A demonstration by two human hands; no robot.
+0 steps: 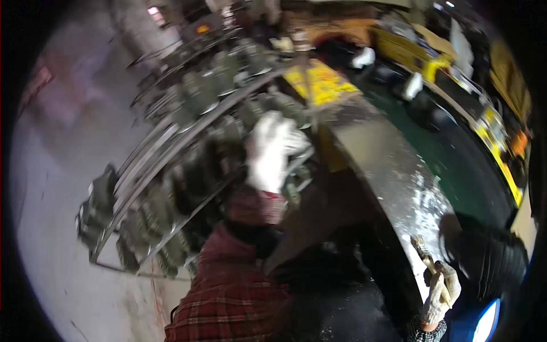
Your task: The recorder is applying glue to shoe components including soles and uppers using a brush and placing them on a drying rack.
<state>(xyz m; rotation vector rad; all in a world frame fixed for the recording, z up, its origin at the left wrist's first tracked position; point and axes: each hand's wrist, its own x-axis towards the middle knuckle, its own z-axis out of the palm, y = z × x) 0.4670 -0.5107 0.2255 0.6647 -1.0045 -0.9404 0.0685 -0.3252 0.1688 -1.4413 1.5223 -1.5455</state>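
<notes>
Your left hand: a white glove point(270, 149), blurred, at the end of your red plaid sleeve point(228, 290); its fingers look curled, but you cannot tell whether they grip anything.
Metal rack point(233, 102): behind your left fingers in view and stretching out to their left; whether they touch it is unclear.
Dark green pieces point(199, 94): packed in rows along the rack, to the left of those fingers and around them.
Lower-right glove point(441, 293): its fingers are closed round a brush point(424, 253); its speckled cuff is unlike your plaid sleeve, so you cannot tell if this is your right hand.
Table point(373, 134): to the right of your left fingers, smeared white near the brush.
Yellow sheet point(322, 82): beyond your left fingers, up and to their right.
Green surface point(464, 182): farther right, past the table.
</notes>
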